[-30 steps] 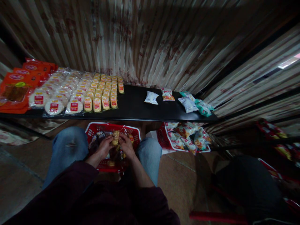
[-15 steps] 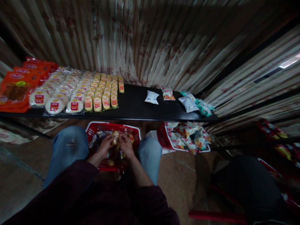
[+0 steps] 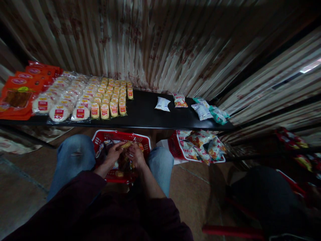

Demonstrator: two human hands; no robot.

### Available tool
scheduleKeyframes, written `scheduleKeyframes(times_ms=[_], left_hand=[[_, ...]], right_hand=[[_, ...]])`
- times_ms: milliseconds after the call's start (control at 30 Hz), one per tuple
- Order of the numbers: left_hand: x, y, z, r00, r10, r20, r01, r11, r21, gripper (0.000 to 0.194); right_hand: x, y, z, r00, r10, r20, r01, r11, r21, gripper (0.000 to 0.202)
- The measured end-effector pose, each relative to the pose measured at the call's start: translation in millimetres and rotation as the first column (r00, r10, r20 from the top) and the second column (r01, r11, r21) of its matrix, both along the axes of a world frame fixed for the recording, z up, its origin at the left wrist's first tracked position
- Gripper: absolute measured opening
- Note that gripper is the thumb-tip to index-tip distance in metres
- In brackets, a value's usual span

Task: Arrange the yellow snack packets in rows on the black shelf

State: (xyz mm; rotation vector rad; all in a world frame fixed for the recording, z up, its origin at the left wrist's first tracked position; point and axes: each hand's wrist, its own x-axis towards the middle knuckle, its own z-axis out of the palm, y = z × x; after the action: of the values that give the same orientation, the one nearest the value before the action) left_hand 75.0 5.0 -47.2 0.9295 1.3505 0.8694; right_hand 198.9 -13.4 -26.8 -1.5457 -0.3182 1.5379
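Note:
Both my hands are over a red shopping basket [image 3: 136, 136] between my knees. My left hand [image 3: 113, 156] is closed on the left end of a small yellow wrapped snack [image 3: 126, 145]. Its right end is in my right hand [image 3: 136, 156], whose fingers are curled and partly hidden; a ring shows on one of them. Beneath the hands, more wrapped snacks lie in the basket, too dark to make out well. On the black shelf [image 3: 142, 115] ahead, similar yellow wrapped snacks [image 3: 109, 100] stand in tight rows.
Round white wrapped cakes [image 3: 59, 113] and orange packets [image 3: 18, 92] fill the shelf's left part. White bags [image 3: 163, 104] and green bags [image 3: 217, 114] lie further right. Below is a second basket [image 3: 175, 147] of snack bags. A person's dark-clothed leg [image 3: 263, 194] is at right.
The yellow snack in my hands has turned from upright to lying nearly sideways. My right hand has rolled over with it. The shelf goods stay where they were.

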Motion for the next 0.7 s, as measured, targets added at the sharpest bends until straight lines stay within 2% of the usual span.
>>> scheduleKeyframes(times_ms=[67,133,300,400,533,700], left_hand=[[-0.7,-0.3,0.8,0.999,-0.024,-0.036,0.025,0.999,0.021,0.034],[-1.1,-0.3,-0.3,0.998,-0.028,-0.058,0.031,0.998,0.063,0.032],[-0.3,0.3,-3.8,0.993,-0.012,-0.120,0.030,0.988,0.150,0.030],[0.4,0.3,-3.1,0.995,-0.018,-0.093,0.028,0.993,0.114,0.038],[0.5,1.0,-5.6,0.999,0.035,-0.026,-0.034,0.999,0.042,0.051],[-0.7,2.3,-13.5,0.998,0.061,-0.026,-0.060,0.998,0.031,0.042]], right_hand=[[0.1,0.6,4.6,0.985,-0.076,-0.153,0.066,0.995,-0.069,0.034],[-0.3,0.2,6.5,0.974,-0.101,-0.200,0.089,0.994,-0.070,0.029],[-2.0,-1.1,-0.1,0.980,-0.119,-0.162,0.114,0.993,-0.036,0.010],[-1.8,-0.5,-4.6,0.983,-0.125,-0.137,0.124,0.992,-0.018,0.008],[-0.7,0.8,-5.6,0.981,-0.161,-0.105,0.156,0.986,-0.049,0.003],[-0.8,1.2,-6.0,0.973,-0.207,-0.103,0.204,0.978,-0.044,0.004]])
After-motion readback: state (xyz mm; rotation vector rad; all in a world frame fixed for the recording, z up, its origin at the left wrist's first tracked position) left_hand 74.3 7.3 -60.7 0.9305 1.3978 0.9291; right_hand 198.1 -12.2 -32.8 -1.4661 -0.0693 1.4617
